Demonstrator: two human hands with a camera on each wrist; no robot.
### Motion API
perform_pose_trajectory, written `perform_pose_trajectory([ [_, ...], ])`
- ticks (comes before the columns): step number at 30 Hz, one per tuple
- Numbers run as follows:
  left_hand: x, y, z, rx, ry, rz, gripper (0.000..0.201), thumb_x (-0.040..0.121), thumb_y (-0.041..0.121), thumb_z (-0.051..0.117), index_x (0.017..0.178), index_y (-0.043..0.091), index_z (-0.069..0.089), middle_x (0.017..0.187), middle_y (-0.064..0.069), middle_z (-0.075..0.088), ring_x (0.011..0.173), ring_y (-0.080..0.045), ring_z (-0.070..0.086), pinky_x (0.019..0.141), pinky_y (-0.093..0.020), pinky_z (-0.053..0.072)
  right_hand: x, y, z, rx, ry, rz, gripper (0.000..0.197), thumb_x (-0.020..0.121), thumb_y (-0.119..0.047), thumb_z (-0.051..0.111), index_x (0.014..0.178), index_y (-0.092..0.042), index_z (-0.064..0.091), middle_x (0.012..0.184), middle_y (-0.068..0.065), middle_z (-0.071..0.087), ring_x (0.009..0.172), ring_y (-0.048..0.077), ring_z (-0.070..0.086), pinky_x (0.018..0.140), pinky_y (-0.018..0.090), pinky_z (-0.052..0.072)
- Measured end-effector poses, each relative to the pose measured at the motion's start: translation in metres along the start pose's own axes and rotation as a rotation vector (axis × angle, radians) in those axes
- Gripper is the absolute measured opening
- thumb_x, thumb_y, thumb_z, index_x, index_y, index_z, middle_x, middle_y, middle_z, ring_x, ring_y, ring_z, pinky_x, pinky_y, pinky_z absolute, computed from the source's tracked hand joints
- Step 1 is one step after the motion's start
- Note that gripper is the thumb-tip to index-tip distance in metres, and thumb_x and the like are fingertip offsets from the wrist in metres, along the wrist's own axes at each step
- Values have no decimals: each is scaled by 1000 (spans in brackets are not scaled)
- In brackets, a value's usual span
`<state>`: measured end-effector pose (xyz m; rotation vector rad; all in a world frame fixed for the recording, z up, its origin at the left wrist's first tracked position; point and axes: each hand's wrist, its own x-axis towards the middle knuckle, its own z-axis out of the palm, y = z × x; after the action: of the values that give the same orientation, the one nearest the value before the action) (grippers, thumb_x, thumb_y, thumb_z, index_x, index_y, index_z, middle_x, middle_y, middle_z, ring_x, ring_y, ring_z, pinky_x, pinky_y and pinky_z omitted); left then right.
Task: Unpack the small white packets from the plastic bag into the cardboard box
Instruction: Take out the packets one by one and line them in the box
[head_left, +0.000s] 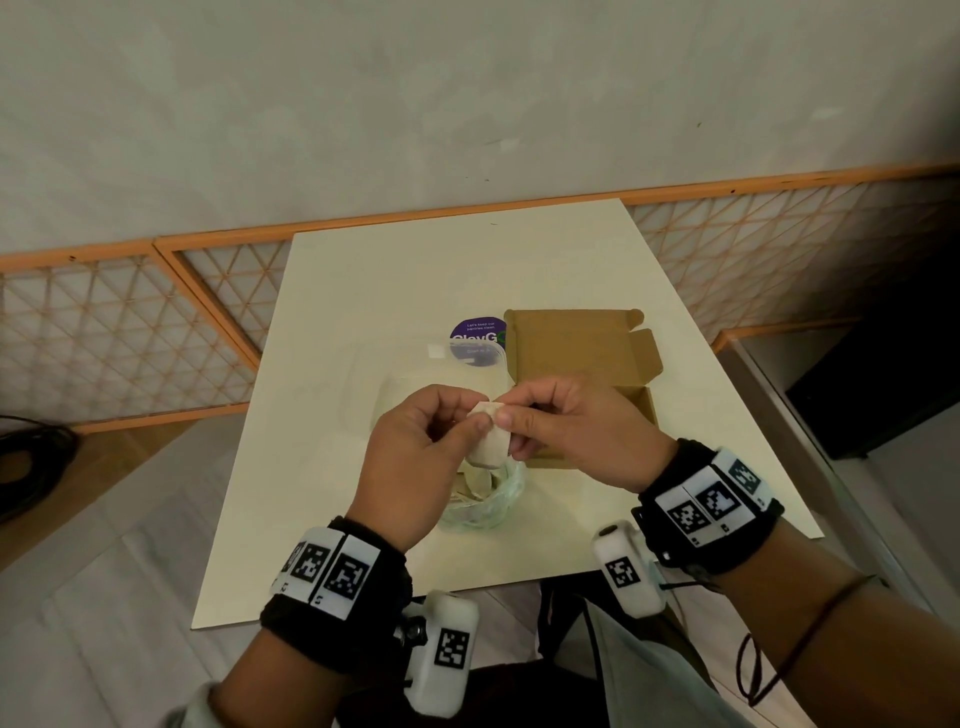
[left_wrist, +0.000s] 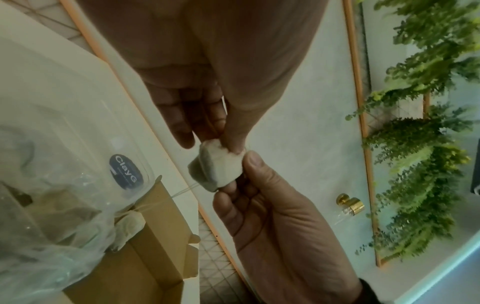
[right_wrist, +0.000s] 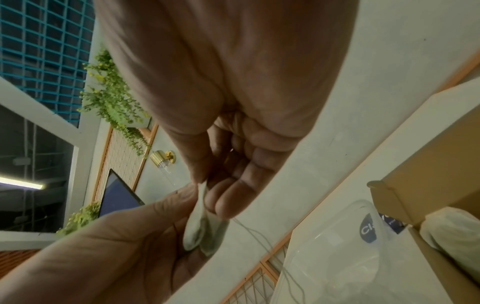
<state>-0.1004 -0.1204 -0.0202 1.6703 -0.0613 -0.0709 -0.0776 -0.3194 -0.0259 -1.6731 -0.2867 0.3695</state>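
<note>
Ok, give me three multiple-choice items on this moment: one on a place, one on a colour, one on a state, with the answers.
1. Where does the cardboard box lie on the table?
A. to the right of the purple label
B. at the table's left edge
C. on the floor

2. What colour is the round label?
A. red
B. purple
C. yellow

3. How is the white packet held?
A. it lies loose on the table
B. by the left hand alone
C. pinched by the left hand and the right hand together

Answers: 1 A, the head view shows the box beside the label on its right. 2 B, the label reads purple with white print. 3 C, fingers of both hands close on the packet above the plastic bag.
</note>
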Motion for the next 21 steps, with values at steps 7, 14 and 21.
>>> perform_pose_trajectory([
  [7, 4, -2, 0, -55, -41, -29, 19, 91, 1, 72, 103, 15, 75, 91, -1, 75, 84, -18, 68, 75, -24, 58, -3, 4, 6, 44, -62, 4, 21, 95, -17, 72, 111, -5, 76, 101, 16, 76, 89, 24, 70, 87, 40, 59],
  [14, 9, -18, -4, 138, 17, 2, 18, 91, 10, 74, 102, 24, 74, 85, 13, 68, 66, -1, 57, 66, -12, 48, 10, 10, -26, -179, 139, 63, 4, 96, -17, 72, 96, -19, 76, 94, 7, 78, 86, 29, 75, 91, 55, 60],
  [21, 2, -48, -11, 441, 21, -70, 12, 93, 24, 71, 99, 35, 69, 93, 16, 71, 81, 1, 64, 73, -18, 50, 44, 35, -79, -437, 327, 108, 9, 84, -35, 74, 90, -29, 71, 89, 6, 74, 89, 32, 71, 86, 55, 59],
])
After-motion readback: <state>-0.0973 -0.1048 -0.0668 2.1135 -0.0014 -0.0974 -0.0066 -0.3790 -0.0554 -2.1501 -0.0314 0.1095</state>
